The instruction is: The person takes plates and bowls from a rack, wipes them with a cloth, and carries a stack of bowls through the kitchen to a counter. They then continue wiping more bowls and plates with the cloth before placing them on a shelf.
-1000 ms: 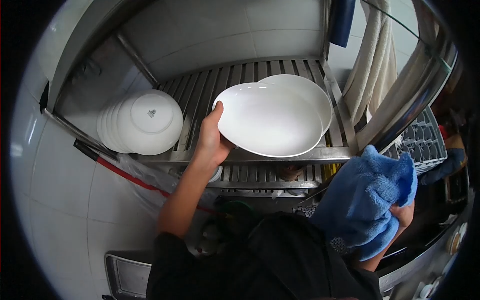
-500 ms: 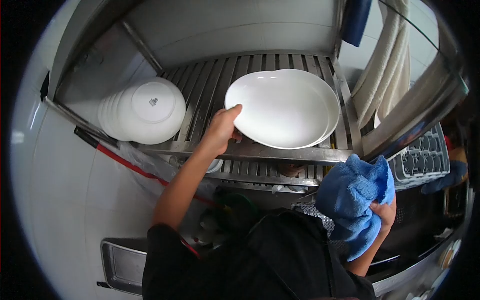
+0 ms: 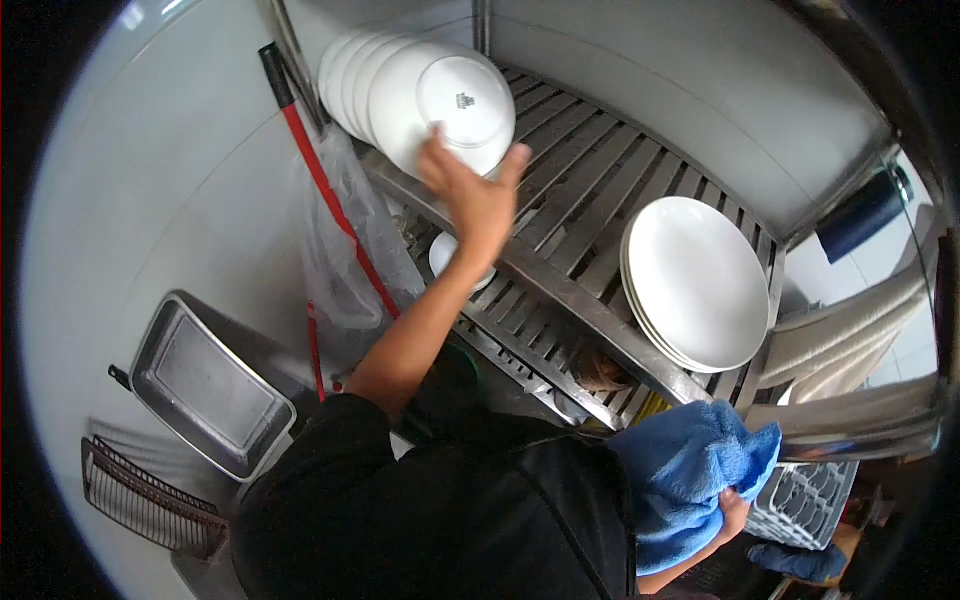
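A row of white plates [image 3: 393,107] leans upside-down at the far left of the slatted metal shelf [image 3: 600,165], the front one showing a printed mark on its base. My left hand [image 3: 477,190] reaches to that front plate, thumb and fingers apart, fingertips overlapping its lower edge; the hand is slightly blurred. A blue cloth [image 3: 685,470] is bunched up in my right hand [image 3: 733,512], low at the right in front of the shelf. To the right on the shelf lies a stack of white plates [image 3: 700,285], face up, with neither hand on it.
Below is a lower slatted shelf [image 3: 520,335] with a white dish [image 3: 455,258]. A red pole [image 3: 335,205] and clear plastic hang at the left, above a metal tray [image 3: 215,385] and a wire rack [image 3: 150,497]. Pale towels [image 3: 850,335] and a grey dish rack [image 3: 805,500] are at the right.
My left hand has let go of the white plate, which now lies on the right-hand stack, and moved left to the leaning plates. The view has turned left. The cloth stays in my right hand.
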Demonstrator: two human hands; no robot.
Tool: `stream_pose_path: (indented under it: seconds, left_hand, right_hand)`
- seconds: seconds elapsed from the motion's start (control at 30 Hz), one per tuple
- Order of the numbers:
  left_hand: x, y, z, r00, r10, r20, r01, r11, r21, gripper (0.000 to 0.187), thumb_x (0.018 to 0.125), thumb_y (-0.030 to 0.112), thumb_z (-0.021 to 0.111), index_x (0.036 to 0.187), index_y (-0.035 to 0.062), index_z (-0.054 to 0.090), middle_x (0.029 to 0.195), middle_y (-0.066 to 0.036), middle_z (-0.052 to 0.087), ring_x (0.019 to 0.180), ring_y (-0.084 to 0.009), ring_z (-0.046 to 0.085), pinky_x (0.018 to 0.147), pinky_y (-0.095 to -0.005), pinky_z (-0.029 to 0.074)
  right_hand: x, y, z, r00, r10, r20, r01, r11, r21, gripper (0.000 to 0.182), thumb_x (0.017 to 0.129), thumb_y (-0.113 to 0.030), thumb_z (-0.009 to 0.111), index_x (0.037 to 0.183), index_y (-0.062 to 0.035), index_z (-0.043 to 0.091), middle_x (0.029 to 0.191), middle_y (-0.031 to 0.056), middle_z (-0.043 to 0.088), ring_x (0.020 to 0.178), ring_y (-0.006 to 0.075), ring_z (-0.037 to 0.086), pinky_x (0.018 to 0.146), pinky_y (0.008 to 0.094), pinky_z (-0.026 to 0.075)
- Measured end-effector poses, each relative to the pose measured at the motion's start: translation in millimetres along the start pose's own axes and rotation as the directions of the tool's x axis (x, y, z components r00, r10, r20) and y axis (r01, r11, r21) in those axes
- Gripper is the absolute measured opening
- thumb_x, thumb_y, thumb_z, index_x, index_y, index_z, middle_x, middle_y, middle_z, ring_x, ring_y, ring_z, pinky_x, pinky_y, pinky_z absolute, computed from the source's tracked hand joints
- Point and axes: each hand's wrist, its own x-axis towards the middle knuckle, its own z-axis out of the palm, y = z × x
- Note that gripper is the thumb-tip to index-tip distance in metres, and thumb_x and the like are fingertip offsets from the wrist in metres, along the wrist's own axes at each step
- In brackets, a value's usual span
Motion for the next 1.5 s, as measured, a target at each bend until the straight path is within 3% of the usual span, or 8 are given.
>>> stream_pose_path:
  seconds: [0.13, 0.23, 0.8, 0.93, 1.0, 1.1, 1.2, 1.5]
  left_hand:
    - [48, -52, -21, 0.924, -0.27, -0.271, 0.29, 0.956, 0.038, 0.091, 0.072, 0.024, 0.086, 0.135, -0.0103, 0.03, 0.136, -0.031, 0.035, 0.126, -0.0406, 0.039, 0.106, -0.0502, 0.032]
    - [66, -82, -24, 0.875, -0.481, 0.061, 0.419, 0.686, -0.596, 0.078, 0.071, 0.014, 0.086, 0.129, -0.0105, 0.04, 0.126, -0.025, 0.051, 0.114, -0.0323, 0.053, 0.099, -0.0402, 0.042]
    - [90, -43, -29, 0.95, -0.129, 0.285, 0.308, 0.539, -0.784, 0.038, 0.072, -0.007, 0.076, 0.107, -0.0063, 0.06, 0.099, -0.013, 0.069, 0.085, -0.0194, 0.067, 0.078, -0.0304, 0.053]
    - [50, 19, -61, 0.913, 0.012, 0.408, 0.223, 0.822, -0.523, 0.024, 0.075, -0.004, 0.073, 0.098, -0.0056, 0.064, 0.091, -0.008, 0.07, 0.083, -0.0151, 0.065, 0.074, -0.0294, 0.052]
    - [30, 27, -71, 0.865, 0.222, 0.45, -0.001, 0.897, -0.442, 0.021, 0.073, -0.004, 0.069, 0.093, -0.0002, 0.066, 0.085, -0.01, 0.07, 0.076, -0.013, 0.064, 0.068, -0.0299, 0.05]
    - [7, 48, -95, 0.799, 0.4, 0.448, -0.104, 0.827, -0.553, 0.016, 0.073, 0.0, 0.065, 0.089, -0.0013, 0.066, 0.077, -0.017, 0.067, 0.067, -0.0175, 0.065, 0.063, -0.0349, 0.05]
    - [-1, 74, -128, 0.688, 0.636, 0.35, -0.422, 0.743, -0.52, 0.013, 0.072, 0.0, 0.071, 0.083, -0.0022, 0.065, 0.075, -0.017, 0.068, 0.066, -0.0254, 0.069, 0.059, -0.0351, 0.052]
    - [7, 91, -109, 0.21, 0.934, 0.288, -0.778, 0.338, -0.529, 0.011, 0.066, 0.002, 0.064, 0.068, 0.001, 0.053, 0.096, -0.018, 0.067, 0.083, -0.0282, 0.069, 0.069, -0.0353, 0.058]
  right_hand:
    - [1, -3, 20, 1.0, 0.008, 0.015, -0.008, 1.0, 0.005, 0.053, 0.064, -0.014, 0.07, 0.113, 0.0021, 0.055, 0.1, 0.0078, 0.06, 0.09, 0.0178, 0.055, 0.086, 0.0304, 0.042]
    - [2, -7, 37, 1.0, 0.008, 0.018, -0.009, 1.0, 0.012, 0.052, 0.066, -0.015, 0.07, 0.113, 0.0019, 0.055, 0.1, 0.0075, 0.06, 0.09, 0.0176, 0.055, 0.086, 0.0303, 0.042]
    - [27, -47, 209, 0.971, -0.086, 0.221, 0.068, 0.994, 0.087, 0.028, 0.084, -0.027, 0.064, 0.098, -0.0028, 0.062, 0.085, 0.0008, 0.058, 0.079, 0.0115, 0.052, 0.075, 0.0275, 0.042]
    - [24, -60, 265, 0.816, -0.321, 0.481, 0.362, 0.932, 0.009, 0.049, 0.087, -0.034, 0.066, 0.12, -0.001, 0.052, 0.107, 0.0123, 0.056, 0.093, 0.0195, 0.057, 0.082, 0.0359, 0.047]
    - [29, -54, 306, 0.45, -0.728, 0.517, 0.886, 0.436, -0.157, 0.06, 0.082, -0.032, 0.068, 0.129, -0.001, 0.047, 0.129, 0.0256, 0.042, 0.115, 0.0414, 0.046, 0.098, 0.0508, 0.037]
    - [62, -56, 324, 0.234, -0.871, 0.432, 0.955, 0.122, -0.271, 0.051, 0.083, -0.035, 0.067, 0.123, -0.0057, 0.056, 0.121, 0.0222, 0.054, 0.108, 0.04, 0.051, 0.09, 0.0493, 0.042]
    - [91, -67, 300, 0.825, -0.396, 0.402, 0.401, 0.913, 0.077, 0.045, 0.084, -0.036, 0.065, 0.116, -0.0057, 0.058, 0.108, 0.0147, 0.061, 0.092, 0.0284, 0.059, 0.077, 0.0403, 0.047]
    - [66, 66, 247, 0.944, 0.156, 0.291, -0.268, 0.877, 0.398, 0.023, 0.087, -0.026, 0.058, 0.095, -0.0048, 0.06, 0.08, 0.0053, 0.059, 0.07, 0.0166, 0.056, 0.064, 0.0287, 0.046]
